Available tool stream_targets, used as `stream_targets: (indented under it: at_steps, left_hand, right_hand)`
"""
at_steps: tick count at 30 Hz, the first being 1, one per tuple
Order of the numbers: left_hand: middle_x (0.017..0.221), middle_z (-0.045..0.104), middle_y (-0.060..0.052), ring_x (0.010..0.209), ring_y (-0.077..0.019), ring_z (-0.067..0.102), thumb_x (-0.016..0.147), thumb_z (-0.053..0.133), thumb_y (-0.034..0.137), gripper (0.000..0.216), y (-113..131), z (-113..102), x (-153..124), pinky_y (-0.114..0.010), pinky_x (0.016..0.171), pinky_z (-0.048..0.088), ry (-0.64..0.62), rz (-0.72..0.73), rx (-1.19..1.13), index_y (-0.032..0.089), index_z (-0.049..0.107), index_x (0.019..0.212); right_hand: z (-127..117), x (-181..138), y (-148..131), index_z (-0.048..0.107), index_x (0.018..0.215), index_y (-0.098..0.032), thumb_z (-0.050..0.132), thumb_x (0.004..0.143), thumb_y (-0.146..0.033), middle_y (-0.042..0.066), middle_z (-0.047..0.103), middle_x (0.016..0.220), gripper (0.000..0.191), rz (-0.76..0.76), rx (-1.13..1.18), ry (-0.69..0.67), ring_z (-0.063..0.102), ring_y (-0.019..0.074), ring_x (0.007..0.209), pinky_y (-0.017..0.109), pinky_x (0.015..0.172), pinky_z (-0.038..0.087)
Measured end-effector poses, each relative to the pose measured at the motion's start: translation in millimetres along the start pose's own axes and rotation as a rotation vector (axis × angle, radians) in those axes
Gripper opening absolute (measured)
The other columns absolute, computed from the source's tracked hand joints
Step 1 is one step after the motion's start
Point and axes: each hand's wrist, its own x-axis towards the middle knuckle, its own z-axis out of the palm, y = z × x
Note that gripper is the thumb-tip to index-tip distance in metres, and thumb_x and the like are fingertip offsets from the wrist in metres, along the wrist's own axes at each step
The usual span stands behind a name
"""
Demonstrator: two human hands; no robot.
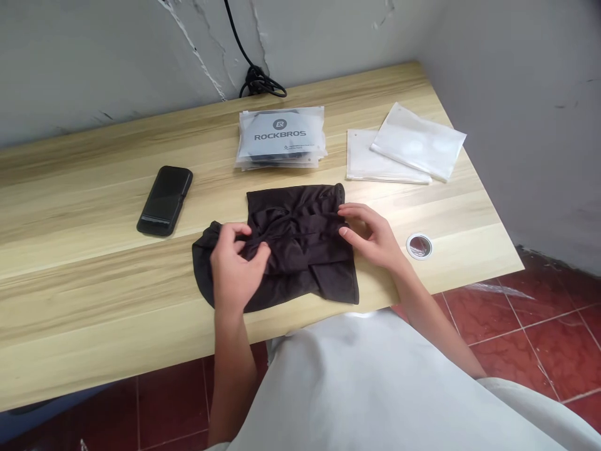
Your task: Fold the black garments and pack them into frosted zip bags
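Note:
A dark brown, crumpled piece of cloth [300, 241] lies on the wooden table [84, 250] near its front edge. My left hand [235, 269] rests on the cloth's left part, its fingers pinching a fold near the middle. My right hand [370, 235] is at the cloth's right edge, thumb and fingers closed on the fabric there. Both hands grip the same cloth.
A black phone [165, 200] lies left of the cloth. A stack of packaged items marked ROCKBROS [280, 138] sits behind it. Two empty white pouches [404, 153] lie at the right. A round cable hole [419, 246] is near my right wrist. A black cable [256, 78] hangs at the wall.

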Motion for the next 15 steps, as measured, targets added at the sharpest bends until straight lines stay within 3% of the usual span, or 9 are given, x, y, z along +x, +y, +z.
stream_targets:
  at_steps: [2, 4, 8, 10, 12, 15]
  left_hand:
    - [0.106, 0.069, -0.001, 0.083, -0.0168, 0.065, 0.081, 0.073, 0.025, 0.026, 3.0, -9.1, 4.3, -0.031, 0.081, 0.054, 0.06, 0.068, 0.08, 0.025, 0.06, 0.104]
    - [0.113, 0.071, -0.003, 0.093, -0.0199, 0.067, 0.084, 0.073, 0.027, 0.029, 12.2, -10.8, 2.7, -0.033, 0.086, 0.055, -0.006, 0.175, 0.123, 0.025, 0.065, 0.112]
    - [0.141, 0.067, -0.006, 0.123, -0.0256, 0.064, 0.094, 0.068, 0.03, 0.041, 34.2, 15.0, -16.0, -0.041, 0.107, 0.053, -0.51, 0.391, 0.084, 0.027, 0.065, 0.135]
    - [0.155, 0.059, -0.005, 0.134, -0.0284, 0.058, 0.096, 0.066, 0.029, 0.048, 39.3, 31.6, -26.6, -0.047, 0.116, 0.048, -0.646, 0.41, 0.126, 0.028, 0.061, 0.144]
    - [0.16, 0.055, -0.006, 0.139, -0.0296, 0.054, 0.098, 0.064, 0.028, 0.051, 40.9, 39.6, -33.1, -0.05, 0.119, 0.046, -0.641, 0.384, 0.17, 0.027, 0.058, 0.148]
    - [0.158, 0.058, -0.005, 0.141, -0.0268, 0.056, 0.1, 0.062, 0.03, 0.045, 44.1, 31.7, -32.7, -0.045, 0.119, 0.047, -0.603, 0.396, 0.141, 0.026, 0.062, 0.145]
  right_hand:
    - [-2.0, -0.2, 0.2, 0.071, 0.124, -0.029, 0.07, 0.099, -0.043, 0.01, 0.072, 0.135, 0.029, 0.031, 0.045, 0.04, 0.066, 0.0294, 0.129, 0.049, 0.108, 0.055]
    - [-3.7, -0.4, 0.1, 0.071, 0.123, -0.029, 0.069, 0.099, -0.047, 0.009, 0.073, 0.132, 0.03, 0.064, 0.046, 0.033, 0.067, 0.0295, 0.127, 0.049, 0.107, 0.055]
    - [-4.1, -0.4, -1.6, 0.073, 0.119, -0.027, 0.067, 0.1, -0.048, 0.009, 0.076, 0.125, 0.029, 0.084, 0.01, -0.016, 0.07, 0.03, 0.122, 0.049, 0.107, 0.056]
    - [-3.3, 0.0, -2.1, 0.074, 0.116, -0.026, 0.067, 0.1, -0.048, 0.009, 0.077, 0.123, 0.028, 0.081, 0.004, -0.022, 0.07, 0.0299, 0.121, 0.048, 0.106, 0.057]
    - [-2.6, 0.6, -1.9, 0.074, 0.114, -0.026, 0.066, 0.1, -0.047, 0.009, 0.077, 0.121, 0.026, 0.081, 0.007, -0.025, 0.071, 0.0293, 0.12, 0.047, 0.105, 0.057]
    - [-2.3, 0.9, -1.2, 0.075, 0.112, -0.026, 0.066, 0.101, -0.044, 0.009, 0.076, 0.122, 0.023, 0.079, 0.003, -0.031, 0.071, 0.0287, 0.119, 0.047, 0.105, 0.057]
